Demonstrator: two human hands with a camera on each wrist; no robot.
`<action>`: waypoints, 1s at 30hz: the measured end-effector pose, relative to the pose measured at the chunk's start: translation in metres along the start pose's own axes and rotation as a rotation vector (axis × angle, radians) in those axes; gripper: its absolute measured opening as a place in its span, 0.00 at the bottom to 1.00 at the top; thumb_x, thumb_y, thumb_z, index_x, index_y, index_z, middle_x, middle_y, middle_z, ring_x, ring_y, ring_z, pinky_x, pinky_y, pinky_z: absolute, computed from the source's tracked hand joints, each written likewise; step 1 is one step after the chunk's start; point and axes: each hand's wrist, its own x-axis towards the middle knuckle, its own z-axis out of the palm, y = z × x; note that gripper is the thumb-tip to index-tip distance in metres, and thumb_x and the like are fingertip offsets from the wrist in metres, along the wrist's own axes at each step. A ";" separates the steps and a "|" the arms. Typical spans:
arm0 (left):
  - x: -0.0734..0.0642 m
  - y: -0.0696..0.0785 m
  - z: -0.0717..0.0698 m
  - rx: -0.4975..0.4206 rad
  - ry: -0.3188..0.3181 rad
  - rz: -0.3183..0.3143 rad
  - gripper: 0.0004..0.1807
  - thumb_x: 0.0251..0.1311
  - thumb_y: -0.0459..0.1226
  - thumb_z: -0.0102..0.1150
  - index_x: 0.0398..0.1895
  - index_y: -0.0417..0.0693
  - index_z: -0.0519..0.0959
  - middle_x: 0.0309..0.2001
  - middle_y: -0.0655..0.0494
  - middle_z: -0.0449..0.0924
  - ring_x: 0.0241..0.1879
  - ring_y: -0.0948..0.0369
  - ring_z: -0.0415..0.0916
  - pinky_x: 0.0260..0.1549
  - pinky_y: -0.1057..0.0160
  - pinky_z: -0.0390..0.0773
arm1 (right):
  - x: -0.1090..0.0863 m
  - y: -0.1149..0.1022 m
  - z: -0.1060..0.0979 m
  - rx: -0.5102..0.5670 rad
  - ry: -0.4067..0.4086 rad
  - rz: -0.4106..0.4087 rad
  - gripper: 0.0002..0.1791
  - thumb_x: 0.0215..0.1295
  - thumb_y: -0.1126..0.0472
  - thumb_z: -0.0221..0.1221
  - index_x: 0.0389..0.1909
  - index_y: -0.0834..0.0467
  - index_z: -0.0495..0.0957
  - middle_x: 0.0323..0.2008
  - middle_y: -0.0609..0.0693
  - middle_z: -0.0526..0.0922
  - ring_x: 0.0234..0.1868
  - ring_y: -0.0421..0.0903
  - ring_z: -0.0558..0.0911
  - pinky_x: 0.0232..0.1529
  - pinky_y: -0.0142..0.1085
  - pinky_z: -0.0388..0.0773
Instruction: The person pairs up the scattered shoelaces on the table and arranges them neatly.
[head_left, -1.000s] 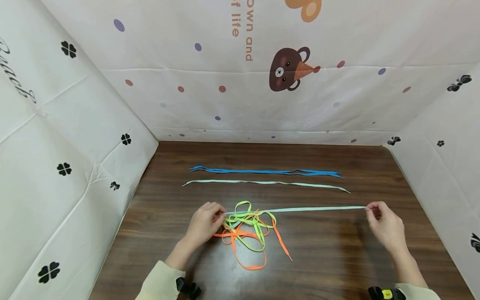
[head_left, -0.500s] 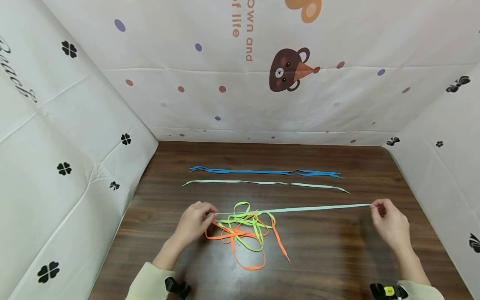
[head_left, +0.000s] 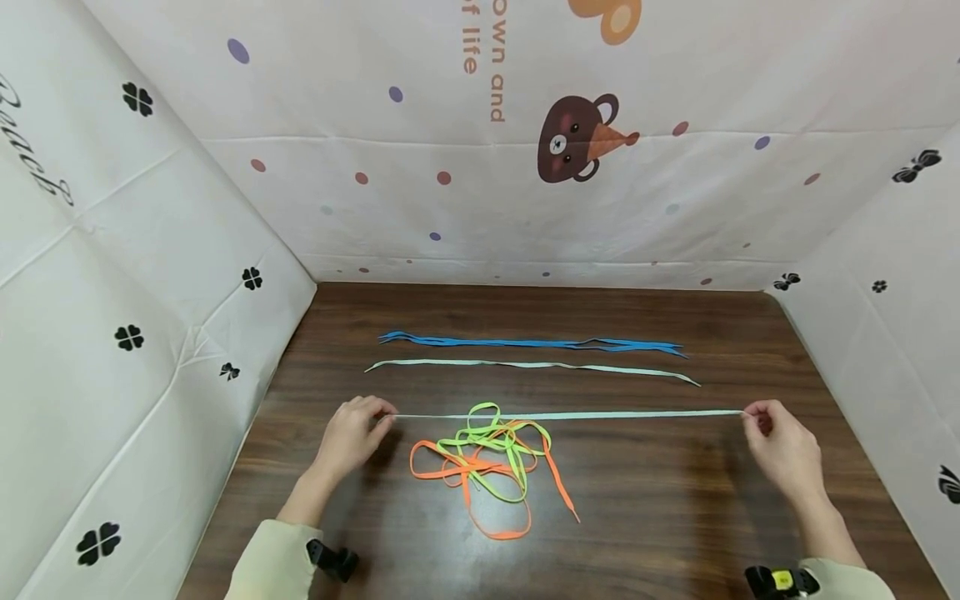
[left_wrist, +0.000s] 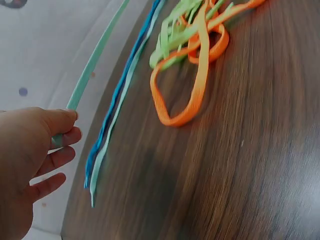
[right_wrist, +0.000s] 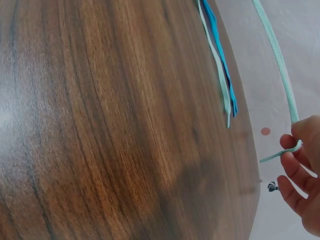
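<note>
A mint-green shoelace (head_left: 600, 415) is stretched nearly straight from side to side, above the table. My left hand (head_left: 352, 437) pinches its left end between thumb and forefinger, as the left wrist view also shows. The other end is pinched by my right hand (head_left: 782, 450); a short tip of lace pokes out past those fingers in the right wrist view. Beneath and in front of the taut lace lies a loose tangle of a lime-green shoelace (head_left: 517, 458) and an orange shoelace (head_left: 558, 483).
Farther back, a second mint shoelace (head_left: 525, 364) lies laid out straight on the brown wooden table (head_left: 630, 533). Behind it runs a bundle of blue shoelaces (head_left: 495, 342). White printed cloth walls (head_left: 480, 200) enclose the table at the back and both sides.
My left hand has moved left, away from the tangle, drawing the mint shoelace out tight. My right hand has shifted slightly right. An orange loop now shows where the left hand was.
</note>
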 end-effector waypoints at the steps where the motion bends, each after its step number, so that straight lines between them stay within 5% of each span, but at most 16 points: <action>1: 0.000 -0.003 0.000 -0.002 0.001 -0.008 0.04 0.50 0.34 0.66 0.28 0.52 0.82 0.28 0.61 0.80 0.29 0.62 0.73 0.33 0.57 0.72 | 0.000 0.001 0.001 0.001 -0.001 -0.006 0.03 0.57 0.68 0.57 0.31 0.61 0.73 0.21 0.52 0.75 0.17 0.29 0.62 0.17 0.34 0.59; 10: 0.006 -0.028 -0.003 0.011 0.045 -0.050 0.05 0.52 0.31 0.63 0.31 0.49 0.83 0.30 0.56 0.81 0.30 0.57 0.76 0.31 0.54 0.74 | 0.008 0.002 0.009 0.017 -0.008 -0.101 0.04 0.52 0.70 0.60 0.28 0.61 0.74 0.21 0.52 0.75 0.19 0.35 0.65 0.18 0.36 0.61; 19: 0.015 -0.051 -0.002 0.069 0.080 -0.124 0.03 0.54 0.32 0.61 0.31 0.47 0.83 0.29 0.53 0.82 0.28 0.54 0.77 0.34 0.51 0.73 | 0.012 0.003 0.021 0.009 -0.084 -0.142 0.04 0.53 0.72 0.57 0.30 0.63 0.75 0.24 0.58 0.77 0.26 0.52 0.72 0.22 0.39 0.64; 30: 0.030 -0.063 0.006 0.096 0.054 -0.330 0.03 0.57 0.38 0.59 0.30 0.49 0.81 0.30 0.51 0.82 0.27 0.52 0.79 0.22 0.50 0.74 | 0.019 0.001 0.033 0.003 -0.126 -0.123 0.02 0.55 0.69 0.58 0.30 0.63 0.76 0.28 0.60 0.79 0.26 0.53 0.72 0.22 0.39 0.63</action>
